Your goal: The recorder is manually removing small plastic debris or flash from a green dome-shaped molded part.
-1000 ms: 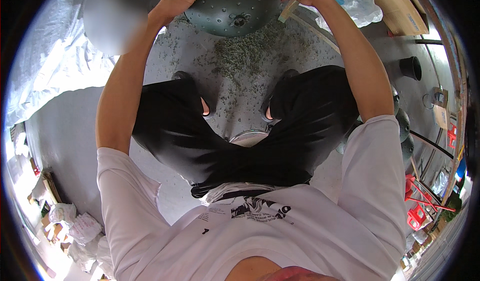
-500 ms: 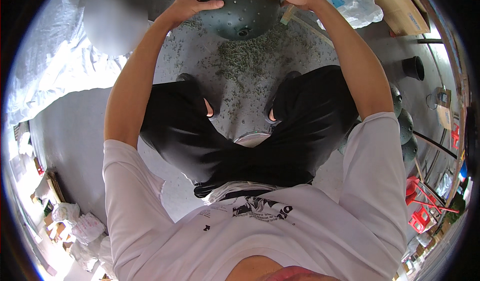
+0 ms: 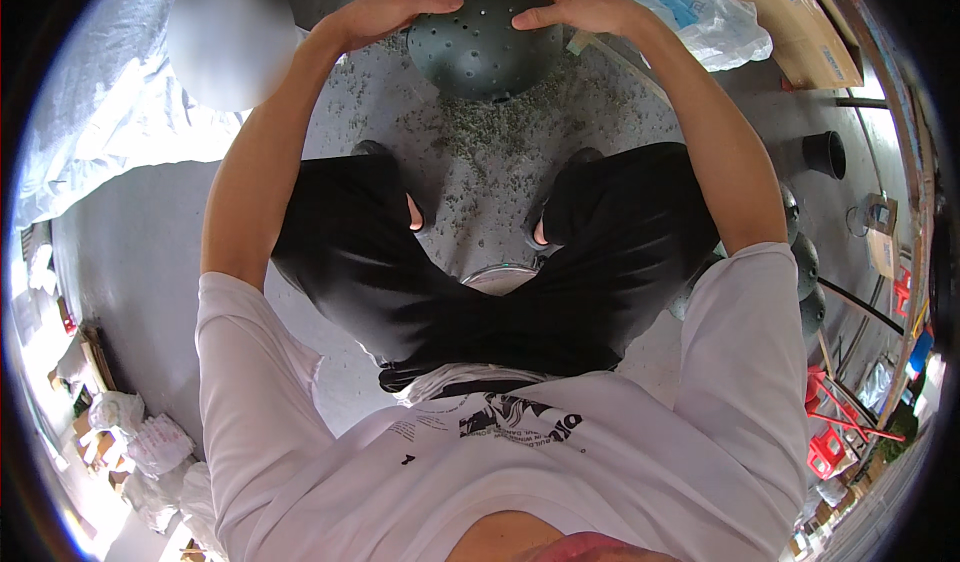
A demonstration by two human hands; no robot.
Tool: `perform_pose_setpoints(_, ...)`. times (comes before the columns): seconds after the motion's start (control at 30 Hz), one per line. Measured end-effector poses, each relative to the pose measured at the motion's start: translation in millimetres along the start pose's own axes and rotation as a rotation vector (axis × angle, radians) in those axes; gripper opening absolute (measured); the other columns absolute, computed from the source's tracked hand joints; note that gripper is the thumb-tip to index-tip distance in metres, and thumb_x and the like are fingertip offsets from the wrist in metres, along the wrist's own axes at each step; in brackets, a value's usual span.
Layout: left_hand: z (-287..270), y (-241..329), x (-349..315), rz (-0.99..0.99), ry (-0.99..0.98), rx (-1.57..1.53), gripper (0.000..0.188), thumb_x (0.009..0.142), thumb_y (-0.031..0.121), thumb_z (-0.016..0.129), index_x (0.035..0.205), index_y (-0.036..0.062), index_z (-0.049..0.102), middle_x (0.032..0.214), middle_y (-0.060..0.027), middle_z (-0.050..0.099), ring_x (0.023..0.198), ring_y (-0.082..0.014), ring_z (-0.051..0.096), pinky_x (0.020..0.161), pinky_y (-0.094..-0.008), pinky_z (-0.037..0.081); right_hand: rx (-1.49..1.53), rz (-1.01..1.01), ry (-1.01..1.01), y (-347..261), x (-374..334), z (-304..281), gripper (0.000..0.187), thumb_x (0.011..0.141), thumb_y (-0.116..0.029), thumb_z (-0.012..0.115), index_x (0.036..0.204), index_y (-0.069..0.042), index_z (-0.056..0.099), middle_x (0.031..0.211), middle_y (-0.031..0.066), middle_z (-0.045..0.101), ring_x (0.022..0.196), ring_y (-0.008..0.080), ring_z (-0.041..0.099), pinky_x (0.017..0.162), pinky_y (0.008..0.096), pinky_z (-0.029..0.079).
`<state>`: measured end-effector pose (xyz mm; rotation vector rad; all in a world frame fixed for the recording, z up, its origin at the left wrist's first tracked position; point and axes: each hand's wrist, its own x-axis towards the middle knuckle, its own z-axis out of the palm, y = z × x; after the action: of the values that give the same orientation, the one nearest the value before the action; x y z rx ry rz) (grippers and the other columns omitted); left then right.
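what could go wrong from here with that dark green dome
Slipping: the left hand and right hand hold the dark green dome toward its far side, so its curved near part could tip or slide if either grip loosens.

Slippery footing: loose bits are strewn across the grey floor, so stepping on them might cause a slip.

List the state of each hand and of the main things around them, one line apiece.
Dark green dome: held from both sides, surface dotted
Left hand: on the dome's left side, thumb pointing inward
Right hand: on the dome's right side, thumb pointing inward
Greenish scraps: scattered over the grey floor
Clear plastic wrapping: crumpled
White sheet: wrinkled
Cardboard box: open or closed, cannot tell
Black bucket: contents not visible
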<state>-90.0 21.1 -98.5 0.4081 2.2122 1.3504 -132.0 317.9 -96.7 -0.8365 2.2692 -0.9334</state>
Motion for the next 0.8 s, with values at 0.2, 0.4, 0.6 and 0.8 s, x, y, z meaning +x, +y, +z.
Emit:
perform_pose_setpoints(0.2,13.5,8.8,-8.6,-0.028,-0.136,-0.224,0.050,0.099,0.036,0.065,0.134,0.0013,0.058,0.121,-0.0021,0.064,0.114,-0.0112,0.058,0.102,-0.0285,0.043,-0.075,-0.079,-0.011,5.1,4.3,9.6,0.054,0.088,-0.044,0.079,0.120,-0.003,0.062,0.098,0.0041,0.067,0.094,0.0161,0.062,0.088,0.0314,0.046)
perform_pose_setpoints(0.4,6.1,1.2,-11.7,-0.041,-0.057,-0.228,0.051,0.100,0.034,0.064,0.137,0.0004,0.054,0.123,-0.0024,0.063,0.116,-0.0111,0.057,0.104,-0.0286,0.042,0.151,-0.113,0.047,21.8,4.0,5.7,0.056,0.095,-0.051,0.067,0.124,-0.003,0.065,0.111,0.0057,0.066,0.104,0.0171,0.061,0.096,0.0338,0.044)
perform_pose_setpoints(0.6,-0.7,-9.2,-20.8,-0.006,0.164,-0.348,0.050,0.100,0.036,0.063,0.135,0.0003,0.059,0.126,-0.0048,0.064,0.118,-0.0157,0.056,0.106,-0.0318,0.040,0.485,0.043,0.054,46.5,-6.4,1.7,0.063,0.101,-0.056,0.052,0.131,-0.002,0.064,0.127,0.0075,0.066,0.116,0.0184,0.061,0.113,0.0372,0.039)
perform_pose_setpoints(0.8,-22.7,-37.4,-29.8,-0.043,0.121,-0.394,0.061,0.097,0.043,0.064,0.138,-0.0015,0.058,0.132,-0.0079,0.063,0.125,-0.0199,0.054,0.112,-0.0352,0.036,0.520,-0.073,-0.036,37.1,-3.4,1.8,0.056,0.101,-0.052,0.055,0.124,-0.003,0.069,0.121,0.0046,0.068,0.113,0.0158,0.062,0.110,0.0343,0.041)
